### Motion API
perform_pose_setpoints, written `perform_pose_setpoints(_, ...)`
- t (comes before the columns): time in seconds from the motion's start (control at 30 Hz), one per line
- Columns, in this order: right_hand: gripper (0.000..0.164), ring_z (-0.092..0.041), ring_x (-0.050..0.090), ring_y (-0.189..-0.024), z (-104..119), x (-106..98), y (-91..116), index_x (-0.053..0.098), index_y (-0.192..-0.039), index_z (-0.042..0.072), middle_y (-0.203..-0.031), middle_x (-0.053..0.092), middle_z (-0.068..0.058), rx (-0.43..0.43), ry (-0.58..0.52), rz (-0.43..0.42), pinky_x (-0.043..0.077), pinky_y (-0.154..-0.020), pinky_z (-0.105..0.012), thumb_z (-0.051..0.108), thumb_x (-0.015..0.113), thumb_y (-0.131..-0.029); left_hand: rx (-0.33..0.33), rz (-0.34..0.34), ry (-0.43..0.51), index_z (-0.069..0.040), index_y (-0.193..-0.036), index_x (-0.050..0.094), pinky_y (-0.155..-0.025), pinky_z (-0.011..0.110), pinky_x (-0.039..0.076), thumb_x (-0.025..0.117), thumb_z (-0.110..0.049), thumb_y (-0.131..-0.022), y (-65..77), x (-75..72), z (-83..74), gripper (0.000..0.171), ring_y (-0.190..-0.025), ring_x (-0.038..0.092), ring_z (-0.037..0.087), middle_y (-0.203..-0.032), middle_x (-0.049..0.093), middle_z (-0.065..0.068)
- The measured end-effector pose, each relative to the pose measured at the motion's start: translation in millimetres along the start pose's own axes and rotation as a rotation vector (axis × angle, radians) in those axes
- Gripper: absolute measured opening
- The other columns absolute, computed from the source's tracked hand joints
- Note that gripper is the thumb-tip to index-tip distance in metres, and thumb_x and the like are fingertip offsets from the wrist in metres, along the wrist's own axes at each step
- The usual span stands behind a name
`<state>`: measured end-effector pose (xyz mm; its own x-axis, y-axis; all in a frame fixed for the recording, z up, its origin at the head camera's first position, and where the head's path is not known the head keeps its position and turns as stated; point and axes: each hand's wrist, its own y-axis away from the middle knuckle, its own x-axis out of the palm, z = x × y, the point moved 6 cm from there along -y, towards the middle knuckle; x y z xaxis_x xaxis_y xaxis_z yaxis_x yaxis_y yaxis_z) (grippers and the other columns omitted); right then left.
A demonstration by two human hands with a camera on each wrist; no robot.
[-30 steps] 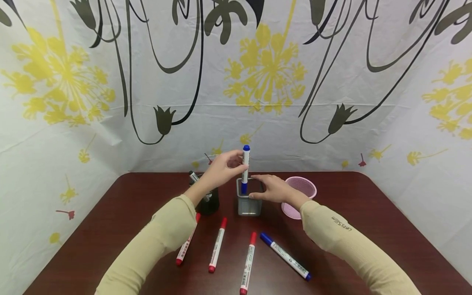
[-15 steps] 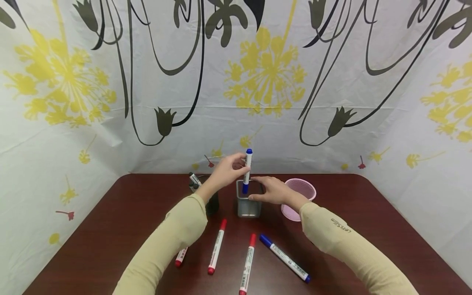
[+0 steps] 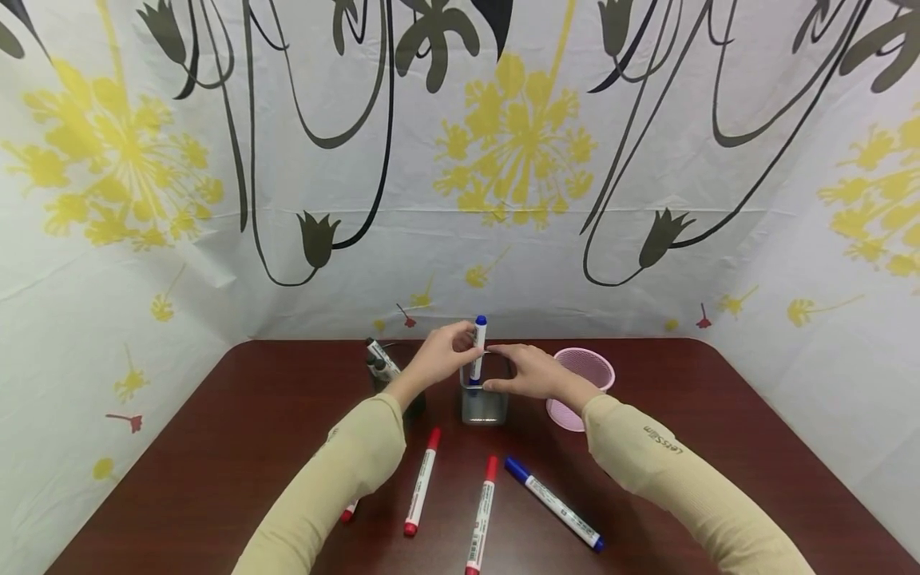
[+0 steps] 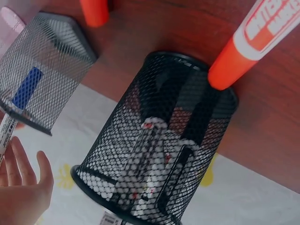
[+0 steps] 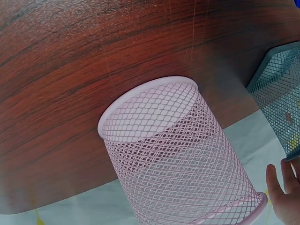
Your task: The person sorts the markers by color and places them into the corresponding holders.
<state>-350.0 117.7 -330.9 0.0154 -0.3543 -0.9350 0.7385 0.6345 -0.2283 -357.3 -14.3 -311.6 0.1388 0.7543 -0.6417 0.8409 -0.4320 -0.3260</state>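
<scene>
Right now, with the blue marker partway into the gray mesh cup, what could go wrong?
Drop: the left hand holds the blue marker with its lower end inside the gray mesh cup, seemingly short of the base; early release may drop it.
Tip: the right hand is at the rim; uneven pressure might tilt the cup.
Snag: the left sleeve overlaps the black mesh cup in the head view and could bump it.

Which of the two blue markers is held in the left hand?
The nearly upright blue marker, its lower end inside the grey mesh holder; the other blue marker lies on the table, untouched.
</scene>
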Motion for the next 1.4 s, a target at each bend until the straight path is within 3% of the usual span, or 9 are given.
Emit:
perform_pose_setpoints(0.27,0.070,-0.013,0.050,-0.073,2,0,2,0.048,-0.125,0.002,-0.110,0.057,-0.008,-0.010,0.008,-0.015,0.043,-0.070,-0.034,0.051,0.061,-0.076,0.036,0.004,-0.083,-0.006,-0.102,0.059,-0.067,0.027,0.045,0.063,-0.018,-0.082,8.1,6.1,6.6,0.024,-0.079,0.059,0.014,-0.085,0.064,0.003)
perform_pose_setpoints(0.5,0.071,-0.013,0.048,-0.070,2,-1,2,0.049,-0.124,0.000,-0.101,0.059,-0.006,-0.007,0.024,-0.023,0.042,-0.068,-0.033,0.050,0.061,-0.076,0.039,-0.030,-0.109,-0.009,-0.095,0.060,-0.071,0.029,0.044,0.065,-0.020,-0.080,14.9,6.0,12.4,0.018,-0.080,0.058,0.013,-0.082,0.064,-0.001)
perform_pose_setpoints(0.67,0.071,-0.012,0.047,-0.068,2,0,2,0.049,-0.124,0.000,-0.101,0.059,-0.006,-0.010,0.030,-0.026,0.043,-0.068,-0.034,0.051,0.061,-0.076,0.076,-0.051,-0.119,-0.011,-0.089,0.061,-0.072,0.029,0.044,0.066,-0.019,-0.079,16.5,6.8,14.5,0.014,-0.078,0.059,0.011,-0.079,0.064,-0.003)
perform_pose_setpoints(0.93,0.073,-0.016,0.049,-0.070,6,-2,5,0.051,-0.120,-0.003,-0.106,0.059,-0.012,-0.056,0.014,-0.073,0.044,-0.068,-0.038,0.056,0.057,-0.076,0.075,-0.023,-0.127,-0.012,-0.090,0.059,-0.074,0.031,0.044,0.065,-0.020,-0.081,19.9,9.3,14.4,0.013,-0.081,0.058,0.012,-0.083,0.062,-0.003)
perform_pose_setpoints(1.2,0.071,-0.013,0.048,-0.071,2,1,3,0.049,-0.124,0.003,-0.106,0.058,-0.006,-0.004,0.015,-0.029,0.042,-0.069,-0.033,0.053,0.061,-0.075,0.108,-0.051,-0.132,-0.011,-0.096,0.061,-0.070,0.028,0.043,0.066,-0.018,-0.080,21.0,7.2,11.7,0.019,-0.076,0.056,0.012,-0.079,0.062,-0.004)
perform_pose_setpoints(1.4,0.069,-0.014,0.049,-0.071,2,0,2,0.049,-0.124,0.003,-0.108,0.058,-0.007,-0.002,0.024,-0.020,0.042,-0.068,-0.032,0.050,0.062,-0.075,0.116,-0.075,-0.101,-0.008,-0.101,0.059,-0.075,0.033,0.044,0.067,-0.016,-0.079,22.6,4.4,8.9,0.025,-0.084,0.058,0.018,-0.089,0.062,0.002)
